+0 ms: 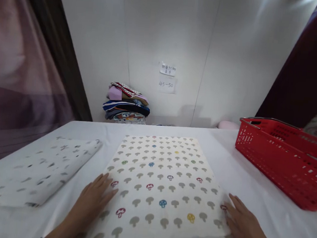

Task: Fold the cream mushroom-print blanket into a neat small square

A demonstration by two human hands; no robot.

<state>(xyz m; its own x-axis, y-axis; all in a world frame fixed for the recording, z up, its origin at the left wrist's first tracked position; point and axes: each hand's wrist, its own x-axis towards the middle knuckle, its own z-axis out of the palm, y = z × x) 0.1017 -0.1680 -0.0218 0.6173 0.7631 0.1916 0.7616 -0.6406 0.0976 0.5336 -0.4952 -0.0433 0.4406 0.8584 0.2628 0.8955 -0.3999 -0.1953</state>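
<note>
A cream cloth with a mushroom print [167,172] lies flat in front of me, mostly grey mushrooms with a few red, blue, yellow and green ones. On its left edge rests my left hand [96,193], fingers stretched out and holding nothing. My right hand [240,220] touches the cloth's right edge near the front corner, its fingers also extended. The near edge of the cloth runs slightly uneven between the two hands. To the left, a folded white cloth with small dark leaf-like marks [38,167] lies apart from the mushroom cloth.
A red plastic basket [278,156] with metal handles stands at the right of the white-covered table [217,147]. Behind the table is a stack of folded fabrics [126,106]. Paper notes [166,84] hang on the pale wall, and a pinkish curtain [18,64] hangs at left.
</note>
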